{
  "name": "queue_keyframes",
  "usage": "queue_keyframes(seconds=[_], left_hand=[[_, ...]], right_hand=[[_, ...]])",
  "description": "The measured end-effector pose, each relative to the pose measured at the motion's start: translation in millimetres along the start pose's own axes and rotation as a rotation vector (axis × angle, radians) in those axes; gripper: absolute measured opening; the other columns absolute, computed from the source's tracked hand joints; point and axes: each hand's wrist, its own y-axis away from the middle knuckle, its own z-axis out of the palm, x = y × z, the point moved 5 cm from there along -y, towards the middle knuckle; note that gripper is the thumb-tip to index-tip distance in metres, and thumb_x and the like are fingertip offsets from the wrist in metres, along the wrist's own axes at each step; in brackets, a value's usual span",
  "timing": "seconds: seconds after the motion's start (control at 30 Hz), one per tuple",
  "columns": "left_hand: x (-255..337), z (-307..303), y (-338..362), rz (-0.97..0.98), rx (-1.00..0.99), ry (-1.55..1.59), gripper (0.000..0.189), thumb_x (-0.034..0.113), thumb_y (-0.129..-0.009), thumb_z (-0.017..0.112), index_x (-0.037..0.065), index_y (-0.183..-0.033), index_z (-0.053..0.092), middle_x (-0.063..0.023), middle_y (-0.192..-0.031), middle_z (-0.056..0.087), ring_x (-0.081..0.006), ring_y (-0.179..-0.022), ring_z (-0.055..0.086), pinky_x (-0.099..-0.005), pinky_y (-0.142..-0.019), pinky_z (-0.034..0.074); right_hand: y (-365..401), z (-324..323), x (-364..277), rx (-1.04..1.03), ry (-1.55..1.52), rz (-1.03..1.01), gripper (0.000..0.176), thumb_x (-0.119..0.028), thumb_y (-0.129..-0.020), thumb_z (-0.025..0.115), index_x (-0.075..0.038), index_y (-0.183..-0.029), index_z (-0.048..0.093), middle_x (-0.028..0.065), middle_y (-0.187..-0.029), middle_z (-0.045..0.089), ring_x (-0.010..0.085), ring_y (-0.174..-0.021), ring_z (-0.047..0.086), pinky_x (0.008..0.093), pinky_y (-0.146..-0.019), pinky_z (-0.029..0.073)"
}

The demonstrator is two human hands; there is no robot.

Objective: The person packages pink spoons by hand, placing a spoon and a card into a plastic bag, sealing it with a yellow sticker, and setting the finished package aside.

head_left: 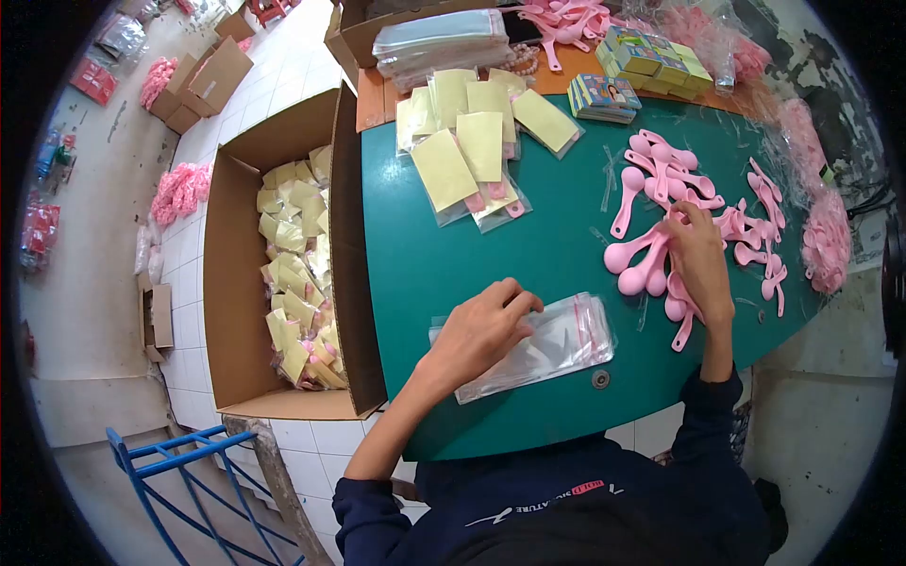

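Observation:
My left hand (481,330) is over a stack of clear plastic bags (566,351) near the front of the green table. Its fingers are curled down, and what lies under the fingertips is hidden. My right hand (700,264) reaches into a loose pile of pink spoons (649,269), its fingers closed on a spoon's handle at the pile's middle. Several round-bowled spoons lie around that hand. Filled clear packets with yellow cards (477,146) and pink pieces inside lie overlapping at the back left of the table.
An open cardboard box (354,283) holding many filled packets stands left of the table (415,274). Stacked printed card boxes (651,61), more bags (442,42) and pink bundles (826,241) line the back and right. A blue metal frame (189,462) stands at lower left.

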Motion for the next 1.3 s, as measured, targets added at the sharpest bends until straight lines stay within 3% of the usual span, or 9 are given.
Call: queue_keyframes(seconds=[0.17, 0.33, 0.43, 0.57, 0.67, 0.83, 1.0, 1.17, 1.3], left_hand=[[-0.4, -5.4, 4.8, -0.049, 0.090, -0.103, 0.021, 0.015, -0.076, 0.069, 0.010, -0.095, 0.059, -0.0029, -0.090, 0.060, -0.0214, -0.078, 0.062, -0.0338, -0.066, 0.050], [7.3, -6.7, 0.5, 0.055, 0.240, 0.003, 0.023, 0.017, -0.077, 0.068, 0.011, -0.098, 0.059, -0.0035, -0.093, 0.060, -0.0212, -0.087, 0.060, -0.0343, -0.070, 0.048], [10.0, 0.3, -3.5, 0.058, 0.207, -0.085, 0.027, 0.017, -0.077, 0.069, 0.010, -0.101, 0.058, -0.0040, -0.090, 0.058, -0.0218, -0.087, 0.058, -0.0346, -0.072, 0.045], [3.1, 8.7, -5.2, 0.041, 0.110, -0.038, 0.029, 0.016, -0.077, 0.069, 0.010, -0.103, 0.058, -0.0065, -0.085, 0.056, -0.0235, -0.080, 0.056, -0.0334, -0.071, 0.041], [4.9, 2.5, -2.6, 0.017, 0.048, 0.046, 0.027, 0.013, -0.078, 0.068, 0.008, -0.103, 0.058, -0.0077, -0.085, 0.056, -0.0227, -0.082, 0.057, -0.0327, -0.074, 0.042], [12.3, -44.5, 7.4, -0.010, 0.074, 0.481, 0.014, 0.006, -0.082, 0.064, 0.004, -0.093, 0.055, -0.0076, -0.093, 0.063, -0.0180, -0.087, 0.062, -0.0320, -0.075, 0.049], [5.9, -62.9, 11.7, -0.216, 0.059, 1.018, 0.019, 0.001, -0.085, 0.062, -0.001, -0.096, 0.046, -0.0174, -0.089, 0.067, -0.0173, -0.086, 0.066, -0.0262, -0.075, 0.053], [-3.7, -41.8, 9.7, -0.299, 0.132, 1.055, 0.023, 0.000, -0.080, 0.067, 0.001, -0.095, 0.049, -0.0166, -0.085, 0.068, -0.0184, -0.083, 0.067, -0.0269, -0.073, 0.053], [-5.3, -35.3, 9.2, -0.345, 0.139, 1.045, 0.029, 0.001, -0.079, 0.069, 0.001, -0.099, 0.050, -0.0164, -0.085, 0.068, -0.0167, -0.082, 0.067, -0.0247, -0.071, 0.052]], right_hand=[[4.6, -25.3, -3.0, 0.062, -0.348, 0.079, 0.022, 0.002, -0.080, 0.058, -0.006, -0.100, 0.064, 0.0122, -0.104, 0.056, 0.0249, -0.091, 0.057, 0.0337, -0.076, 0.046], [15.4, -47.0, -38.6, 0.292, -0.548, -0.013, 0.021, 0.004, -0.081, 0.059, -0.001, -0.101, 0.061, 0.0092, -0.089, 0.060, 0.0170, -0.084, 0.059, 0.0280, -0.073, 0.047], [34.0, -31.8, -47.8, 0.323, -0.977, 0.289, 0.022, 0.005, -0.082, 0.061, 0.000, -0.104, 0.059, 0.0053, -0.085, 0.059, 0.0108, -0.079, 0.057, 0.0239, -0.068, 0.047], [46.6, -27.0, -60.9, 0.290, -0.893, 0.319, 0.025, 0.002, -0.081, 0.063, -0.001, -0.105, 0.059, 0.0022, -0.084, 0.058, 0.0074, -0.076, 0.055, 0.0213, -0.065, 0.046], [49.5, -25.4, -76.5, 0.227, -0.699, 0.225, 0.020, 0.001, -0.079, 0.065, 0.000, -0.099, 0.060, 0.0059, -0.082, 0.060, 0.0098, -0.067, 0.056, 0.0227, -0.061, 0.046], [47.1, -20.4, -92.6, 0.200, -0.563, 0.170, 0.013, 0.000, -0.078, 0.065, 0.001, -0.091, 0.061, 0.0098, -0.078, 0.061, 0.0147, -0.063, 0.059, 0.0244, -0.056, 0.046], [34.9, -31.0, -87.4, 0.264, -0.702, 0.209, 0.013, 0.001, -0.080, 0.064, 0.001, -0.092, 0.060, 0.0062, -0.080, 0.060, 0.0106, -0.065, 0.057, 0.0246, -0.058, 0.047], [25.4, -45.6, -87.1, 0.492, -1.050, 0.314, 0.014, 0.001, -0.084, 0.062, 0.002, -0.097, 0.058, 0.0024, -0.079, 0.056, 0.0074, -0.067, 0.054, 0.0193, -0.055, 0.046], [19.3, -48.7, -92.4, 0.529, -1.075, 0.236, 0.017, 0.001, -0.084, 0.062, 0.002, -0.100, 0.056, 0.0028, -0.079, 0.055, 0.0059, -0.066, 0.054, 0.0180, -0.053, 0.045]])
